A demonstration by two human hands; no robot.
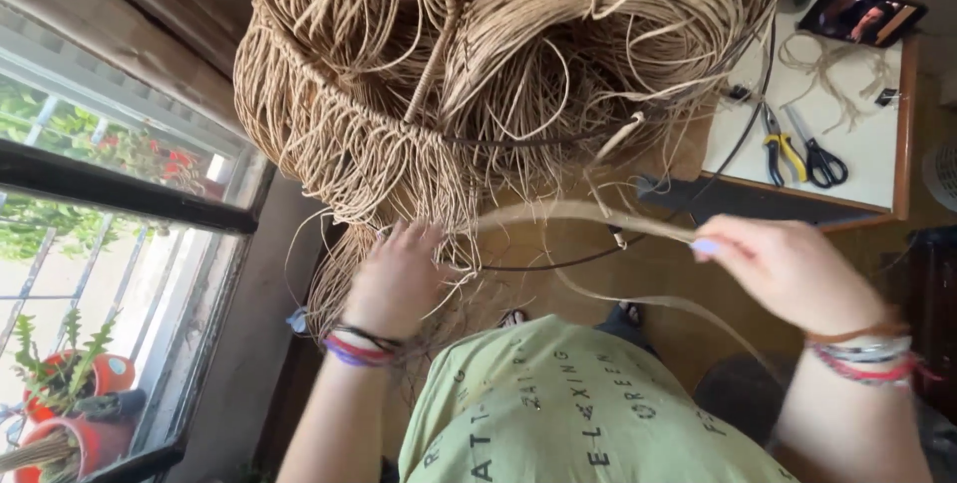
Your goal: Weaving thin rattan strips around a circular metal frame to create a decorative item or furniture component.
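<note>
A pale green shirt (558, 413) fills the bottom centre of the frame. Above it, at centre left, the left hand (397, 279) spreads open with its fingers pushed into the hanging fringe of the tan cord weaving (419, 94), which fills the top centre. At centre right, the right hand (788, 269) pinches a blurred cord strand (578, 216) running leftward to the weaving. In the upper right, pliers (778, 149) and scissors (819, 156) lie on a white surface (867, 159).

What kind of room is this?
Probably a home craft room. A big hanging bundle of tan cords fills the middle, scissors and pliers lie on a table, and potted plants stand beside the window.
</note>
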